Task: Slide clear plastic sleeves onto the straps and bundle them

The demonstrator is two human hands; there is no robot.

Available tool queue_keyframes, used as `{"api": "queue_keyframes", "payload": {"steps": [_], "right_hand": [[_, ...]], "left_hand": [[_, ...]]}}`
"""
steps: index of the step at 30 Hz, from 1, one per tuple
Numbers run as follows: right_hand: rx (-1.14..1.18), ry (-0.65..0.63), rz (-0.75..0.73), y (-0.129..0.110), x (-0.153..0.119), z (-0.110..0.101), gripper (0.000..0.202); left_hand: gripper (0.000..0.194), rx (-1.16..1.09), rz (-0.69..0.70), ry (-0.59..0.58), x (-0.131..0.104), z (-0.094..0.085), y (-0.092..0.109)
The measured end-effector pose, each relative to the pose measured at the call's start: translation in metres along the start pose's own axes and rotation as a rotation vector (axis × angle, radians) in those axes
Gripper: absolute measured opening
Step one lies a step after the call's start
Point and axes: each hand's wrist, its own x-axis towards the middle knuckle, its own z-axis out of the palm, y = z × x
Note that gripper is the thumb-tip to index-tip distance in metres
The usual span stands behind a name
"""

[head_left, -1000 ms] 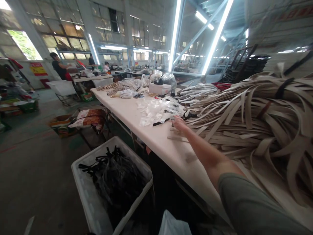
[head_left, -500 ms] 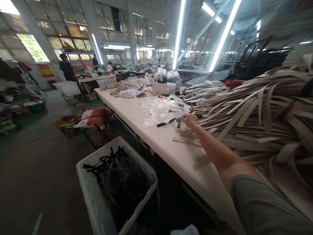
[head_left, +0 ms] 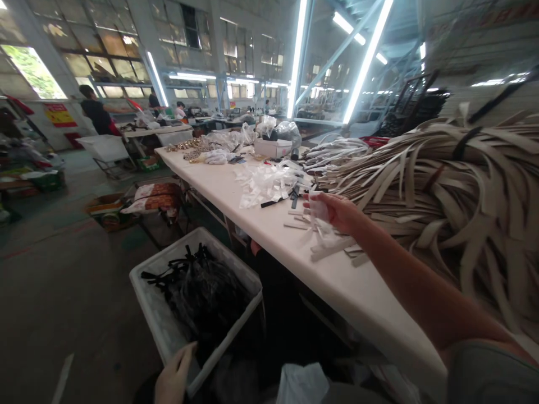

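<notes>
My right hand [head_left: 340,214] is raised just over the table, its fingers closed on a small translucent white plastic bag [head_left: 319,210] that hangs down toward the tabletop. Below it, several beige straps [head_left: 330,247] lie on the table. A heap of similar small white bags [head_left: 269,182] spreads beyond the fingers, with short black straps [head_left: 295,196] beside it. At the bottom of the view my left hand [head_left: 174,375] is by the near corner of a white plastic bin [head_left: 147,303]. Its fingers look extended, and nothing shows in them. Black straps [head_left: 206,292] in clear wrapping fill the bin.
A large bundle of beige straps [head_left: 475,185] covers the table's right side. Farther back are a white box [head_left: 273,147] and clear plastic bags. White plastic [head_left: 302,383] lies near my lap. A person [head_left: 99,109] stands at another table at far left.
My right hand has drawn back from the pile toward me, and a white plastic bag now shows in it. My left hand has come into view by the bin. The camera has turned slightly right.
</notes>
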Motion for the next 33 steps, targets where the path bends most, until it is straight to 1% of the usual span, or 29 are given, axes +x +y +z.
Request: {"api": "queue_keyframes", "payload": {"steps": [1, 3, 4, 5, 6, 7, 9, 11, 12, 13, 14, 16, 17, 18, 19, 21, 22, 23, 24, 26, 27, 28, 30, 32, 33], "right_hand": [[0.03, -0.024, 0.013, 0.006, -0.008, 0.013, 0.044], [0.024, -0.012, 0.015, 0.017, -0.02, 0.033, 0.042], [-0.014, -0.005, 0.01, 0.022, -0.025, 0.04, 0.042], [-0.069, -0.013, -0.006, 0.026, -0.03, 0.044, 0.042], [-0.139, -0.044, -0.037, 0.028, -0.035, 0.047, 0.042], [-0.228, -0.104, -0.081, 0.029, -0.04, 0.047, 0.041], [-0.439, -0.278, -0.186, 0.028, -0.053, 0.044, 0.039], [-0.62, -0.451, -0.277, 0.025, -0.066, 0.038, 0.036], [-0.677, -0.516, -0.302, 0.025, -0.072, 0.034, 0.034], [-0.708, -0.559, -0.317, 0.026, -0.077, 0.031, 0.033], [-0.72, -0.582, -0.326, 0.027, -0.081, 0.027, 0.033], [-0.724, -0.576, -0.324, 0.033, -0.086, 0.018, 0.033], [-0.719, -0.557, -0.321, 0.036, -0.087, 0.014, 0.034], [-0.714, -0.539, -0.317, 0.039, -0.087, 0.009, 0.035], [-0.709, -0.526, -0.316, 0.042, -0.088, 0.005, 0.037], [-0.709, -0.53, -0.323, 0.048, -0.089, -0.001, 0.038], [-0.721, -0.555, -0.327, 0.051, -0.089, -0.003, 0.036], [-0.75, -0.586, -0.335, 0.055, -0.089, -0.005, 0.032], [-0.795, -0.613, -0.349, 0.059, -0.088, -0.008, 0.027], [-0.912, -0.629, -0.38, 0.068, -0.084, -0.014, 0.018], [-0.969, -0.608, -0.39, 0.072, -0.081, -0.018, 0.016], [-1.019, -0.569, -0.392, 0.076, -0.076, -0.023, 0.016], [-1.103, -0.431, -0.362, 0.082, -0.065, -0.036, 0.019], [-1.188, -0.257, -0.3, 0.084, -0.053, -0.052, 0.02], [-1.226, -0.175, -0.265, 0.083, -0.048, -0.06, 0.02]], "left_hand": [[0.03, -0.123, 0.079, -0.051, -0.001, 0.011, 0.02], [0.039, -0.312, 0.238, -0.15, -0.006, 0.031, 0.07], [0.041, -0.36, 0.314, -0.225, -0.009, 0.041, 0.098], [0.04, -0.407, 0.38, -0.266, -0.012, 0.049, 0.126], [0.041, -0.445, 0.456, -0.283, -0.014, 0.055, 0.153], [0.043, -0.463, 0.526, -0.286, -0.016, 0.061, 0.179], [0.052, -0.472, 0.67, -0.266, -0.018, 0.068, 0.221], [0.062, -0.465, 0.783, -0.253, -0.017, 0.076, 0.252], [0.067, -0.465, 0.815, -0.28, -0.016, 0.081, 0.263], [0.072, -0.474, 0.819, -0.338, -0.016, 0.087, 0.271], [0.078, -0.494, 0.793, -0.427, -0.015, 0.093, 0.277], [0.086, -0.56, 0.663, -0.655, -0.015, 0.108, 0.281], [0.087, -0.594, 0.582, -0.757, -0.016, 0.115, 0.28], [0.085, -0.621, 0.507, -0.836, -0.018, 0.121, 0.279], [0.078, -0.625, 0.453, -0.899, -0.02, 0.126, 0.277], [0.056, -0.585, 0.413, -0.984, -0.025, 0.13, 0.274], [0.05, -0.57, 0.41, -1.012, -0.027, 0.129, 0.274], [0.048, -0.581, 0.406, -1.022, -0.028, 0.126, 0.276], [0.048, -0.629, 0.4, -1.005, -0.028, 0.12, 0.279], [0.045, -0.802, 0.394, -0.907, -0.024, 0.102, 0.288], [0.041, -0.886, 0.39, -0.842, -0.021, 0.089, 0.293], [0.037, -0.955, 0.381, -0.773, -0.016, 0.074, 0.297], [0.026, -1.051, 0.322, -0.651, -0.006, 0.038, 0.297], [0.019, -1.146, 0.223, -0.525, 0.006, -0.003, 0.285], [0.019, -1.203, 0.173, -0.454, 0.013, -0.024, 0.274]]}}
